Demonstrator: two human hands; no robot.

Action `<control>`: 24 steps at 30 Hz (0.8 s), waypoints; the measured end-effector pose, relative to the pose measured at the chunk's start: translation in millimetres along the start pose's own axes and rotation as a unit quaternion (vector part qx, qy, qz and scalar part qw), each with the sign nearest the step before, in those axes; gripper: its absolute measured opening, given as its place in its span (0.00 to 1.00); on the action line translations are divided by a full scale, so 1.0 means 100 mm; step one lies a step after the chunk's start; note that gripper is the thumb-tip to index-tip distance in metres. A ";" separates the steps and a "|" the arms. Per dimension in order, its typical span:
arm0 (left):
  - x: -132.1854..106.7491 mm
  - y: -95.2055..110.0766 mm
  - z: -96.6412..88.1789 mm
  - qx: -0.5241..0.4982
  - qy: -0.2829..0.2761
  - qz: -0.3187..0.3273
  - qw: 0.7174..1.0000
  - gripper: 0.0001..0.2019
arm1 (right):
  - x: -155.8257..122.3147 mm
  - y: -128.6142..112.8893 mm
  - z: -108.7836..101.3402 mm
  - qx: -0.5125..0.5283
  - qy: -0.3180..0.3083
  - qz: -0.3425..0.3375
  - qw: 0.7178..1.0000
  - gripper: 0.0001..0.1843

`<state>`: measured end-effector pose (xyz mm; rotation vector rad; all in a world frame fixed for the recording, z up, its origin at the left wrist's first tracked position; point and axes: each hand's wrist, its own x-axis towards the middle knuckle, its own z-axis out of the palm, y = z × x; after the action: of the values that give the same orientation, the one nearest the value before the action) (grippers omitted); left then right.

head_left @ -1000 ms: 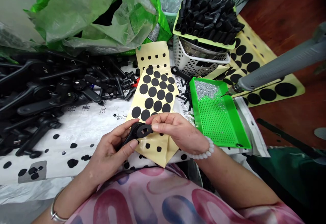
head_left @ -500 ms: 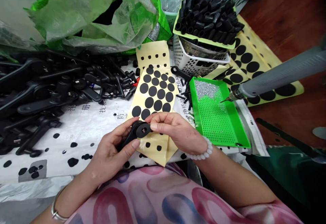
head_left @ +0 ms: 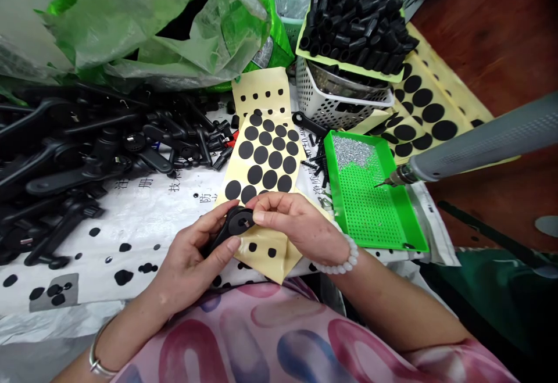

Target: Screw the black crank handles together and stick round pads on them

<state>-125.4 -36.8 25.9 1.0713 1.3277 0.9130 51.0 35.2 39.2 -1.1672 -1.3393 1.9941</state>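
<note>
A black plastic crank handle (head_left: 221,236) lies tilted in my left hand (head_left: 192,261), its fingers and thumb wrapped round the arm. The handle's round end carries a flat black disc (head_left: 239,224) with a small opening at its centre, where a bit of metal shows. My right hand (head_left: 296,220) pinches at the right rim of that round end, thumb in front and fingertips curled behind. Whether a separate thin piece sits between those fingertips is hidden. Just beyond both hands lies a yellow backing sheet (head_left: 244,168) of round black stickers.
Black crank handles (head_left: 78,156) pile up at left. A green tray (head_left: 366,208) holds small silver screws (head_left: 353,153); an electric screwdriver (head_left: 471,145) hangs over it. Black tubes (head_left: 353,28) fill a container above a white basket (head_left: 314,98). Green plastic bags (head_left: 152,34) stand behind.
My right hand has shifted slightly left with its fingertips closer over the round end of the handle. The screwdriver has swung a little. My left hand keeps its grip.
</note>
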 end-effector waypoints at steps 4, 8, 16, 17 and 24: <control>0.00 -0.01 0.01 0.004 0.014 0.002 1.000 0.27 | 0.00 0.01 0.01 -0.013 0.007 -0.019 1.000 0.09; 0.01 -0.02 0.01 0.010 0.030 0.004 0.999 0.26 | 0.00 0.01 0.04 -0.024 0.016 -0.027 0.999 0.08; 0.03 -0.11 0.00 0.015 0.057 0.017 0.998 0.23 | 0.01 0.05 0.08 -0.084 0.059 -0.066 0.992 0.05; 0.03 -0.11 0.00 0.013 0.058 0.017 0.998 0.22 | 0.01 0.06 0.09 -0.105 0.072 -0.085 0.988 0.05; 0.02 -0.11 -0.01 -0.019 0.065 0.013 0.998 0.20 | 0.02 0.10 0.16 -0.188 0.129 -0.171 0.958 0.05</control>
<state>-127.0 -38.1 15.0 1.0167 1.4004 1.0372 37.0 24.1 31.7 -1.2066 -1.6907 1.3303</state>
